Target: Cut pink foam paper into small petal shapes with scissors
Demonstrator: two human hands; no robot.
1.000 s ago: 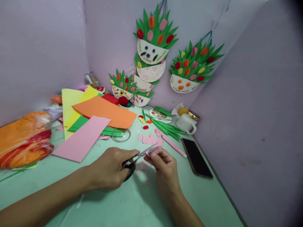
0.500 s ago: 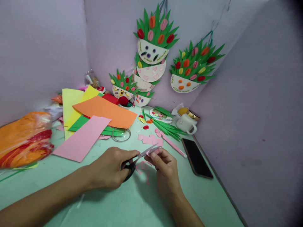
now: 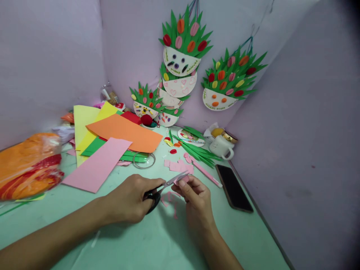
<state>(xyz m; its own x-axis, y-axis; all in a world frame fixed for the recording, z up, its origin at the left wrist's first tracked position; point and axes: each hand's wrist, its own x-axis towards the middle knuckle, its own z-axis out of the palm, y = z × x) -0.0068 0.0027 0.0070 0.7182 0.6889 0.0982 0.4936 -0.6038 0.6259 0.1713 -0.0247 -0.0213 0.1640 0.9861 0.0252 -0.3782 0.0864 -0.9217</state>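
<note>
My left hand (image 3: 133,198) is closed round the black handles of a pair of scissors (image 3: 168,183), whose blades point right and are nearly together. Between the thumb and fingers of my right hand (image 3: 197,197) is a small piece of pink paper (image 3: 182,180), its edge at the scissor blades. Thin pink paper trimmings (image 3: 174,206) lie on the table below the blades. Just beyond my hands are more pink paper pieces (image 3: 177,166) and a pink pen-shaped tool (image 3: 208,174).
Coloured sheets, with an orange sheet (image 3: 126,131) and a pink sheet (image 3: 98,163), lie left beside a tape roll (image 3: 144,160). A phone (image 3: 234,188), white mug (image 3: 221,147) and green paper leaves (image 3: 198,152) are at right. Paper-plate flower baskets (image 3: 182,60) hang on the wall.
The scissor blades have closed further at the pink paper piece. Both hands stay in almost the same place.
</note>
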